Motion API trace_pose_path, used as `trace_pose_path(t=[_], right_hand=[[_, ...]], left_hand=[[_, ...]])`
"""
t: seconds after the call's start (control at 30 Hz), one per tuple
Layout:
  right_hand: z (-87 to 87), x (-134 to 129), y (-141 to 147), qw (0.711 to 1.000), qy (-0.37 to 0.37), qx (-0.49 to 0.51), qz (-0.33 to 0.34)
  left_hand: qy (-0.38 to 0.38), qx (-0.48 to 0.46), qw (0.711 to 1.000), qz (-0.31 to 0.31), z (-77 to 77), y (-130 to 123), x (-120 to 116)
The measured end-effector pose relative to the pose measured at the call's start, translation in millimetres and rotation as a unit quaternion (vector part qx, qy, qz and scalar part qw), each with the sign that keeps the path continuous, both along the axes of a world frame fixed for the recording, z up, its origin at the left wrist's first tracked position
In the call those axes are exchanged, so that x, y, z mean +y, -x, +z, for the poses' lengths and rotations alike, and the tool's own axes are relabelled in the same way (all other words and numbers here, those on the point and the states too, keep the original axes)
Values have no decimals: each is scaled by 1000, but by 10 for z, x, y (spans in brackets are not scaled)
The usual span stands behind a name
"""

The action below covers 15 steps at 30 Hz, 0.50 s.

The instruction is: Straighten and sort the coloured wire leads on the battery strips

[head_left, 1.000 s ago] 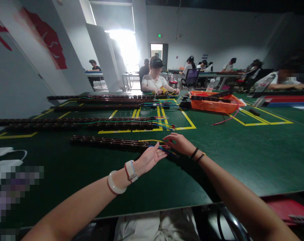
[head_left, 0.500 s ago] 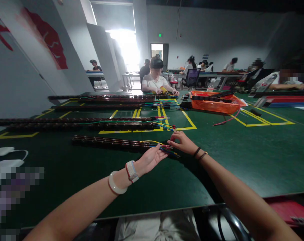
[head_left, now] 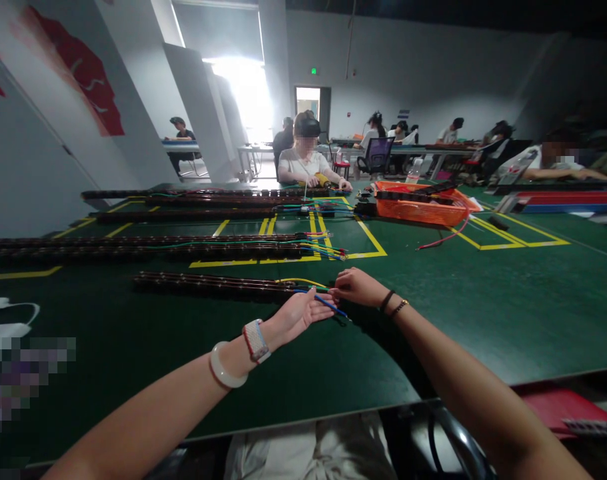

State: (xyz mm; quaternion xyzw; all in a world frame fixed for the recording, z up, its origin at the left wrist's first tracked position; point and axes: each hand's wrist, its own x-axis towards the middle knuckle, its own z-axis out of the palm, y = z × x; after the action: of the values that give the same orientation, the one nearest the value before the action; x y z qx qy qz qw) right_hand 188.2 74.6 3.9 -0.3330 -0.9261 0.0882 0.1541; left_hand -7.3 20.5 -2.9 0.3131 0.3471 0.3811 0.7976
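Note:
A dark strip bundle [head_left: 213, 283] lies on the green table just beyond my hands, with coloured wires coming from its right end. My left hand [head_left: 301, 315] is palm up under these wires, fingers stretched out. A blue wire [head_left: 336, 310] lies across those fingers, with the thumb over it. My right hand [head_left: 361, 288] is closed in a pinch at the tips of the left fingers. A green wire [head_left: 321, 287] runs into this pinch; its end and any other wires there are hidden by the fingers. A yellow wire [head_left: 298, 280] arches over the strip end.
More dark strip bundles [head_left: 223, 248] with wire ends lie farther back. An orange basket [head_left: 418, 212] holding dark parts stands at the back right, a red wire [head_left: 443, 241] hanging from it. Across the table sits a co-worker [head_left: 306, 157]. Yellow tape marks the table [head_left: 483, 313].
My right hand has moved slightly left and down, closer to the left fingers. The blue wire now shows separately across my left fingers. The view has shifted a little.

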Motion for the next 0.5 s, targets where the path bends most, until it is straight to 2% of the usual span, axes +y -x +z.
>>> trace_pose_path(t=[0.1,0.27,0.33,0.4,0.5], right_hand=[[-57,2,15,1000,-11,11,-8],[-178,69,51,984,-52,68,-155],[-208,104,67,977,-59,83,-186],[-214,116,82,978,-68,80,-181],[-164,74,85,984,-78,71,-141]], left_hand=[[-8,-1,1000,-21,15,11,-4],[-11,-31,998,-46,7,35,7],[-13,-38,998,-49,-5,41,18],[-12,-49,998,-49,-17,44,32],[6,-62,997,-38,-28,45,51]])
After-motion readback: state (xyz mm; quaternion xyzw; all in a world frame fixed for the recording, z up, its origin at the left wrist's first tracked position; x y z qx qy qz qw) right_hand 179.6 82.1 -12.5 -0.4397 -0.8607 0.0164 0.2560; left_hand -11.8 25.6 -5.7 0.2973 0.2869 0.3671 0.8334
